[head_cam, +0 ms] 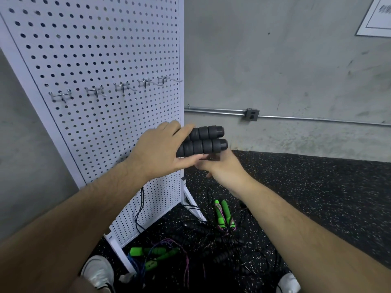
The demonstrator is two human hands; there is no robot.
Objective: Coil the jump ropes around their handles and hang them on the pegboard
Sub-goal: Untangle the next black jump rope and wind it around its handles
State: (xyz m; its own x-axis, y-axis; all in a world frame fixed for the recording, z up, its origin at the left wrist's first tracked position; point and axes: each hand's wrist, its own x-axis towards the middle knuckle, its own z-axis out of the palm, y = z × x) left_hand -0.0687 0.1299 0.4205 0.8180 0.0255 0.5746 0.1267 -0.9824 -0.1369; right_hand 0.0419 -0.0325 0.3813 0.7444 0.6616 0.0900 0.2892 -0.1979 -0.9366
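Jump-rope handles point(203, 140), black ribbed foam, are sitting side by side in my left hand point(160, 151), whose fingers are curling round their near ends. They should be feeling light, grippy and slightly squashy, best clamped mid-foam. My right hand point(222, 168) is hovering beneath them at 5 o'clock, its fingers too blurred to judge. Pegboard hooks point(95, 92) are waiting at 11 o'clock; more ropes point(211, 240) are lying tangled at 6 o'clock.

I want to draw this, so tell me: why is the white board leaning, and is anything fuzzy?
Head view: the wide lens makes the pegboard and the wall pipe look tilted; the right hand under the handles is blurred; the pegboard's top-left corner looks smeared; the light is even, with no glare.
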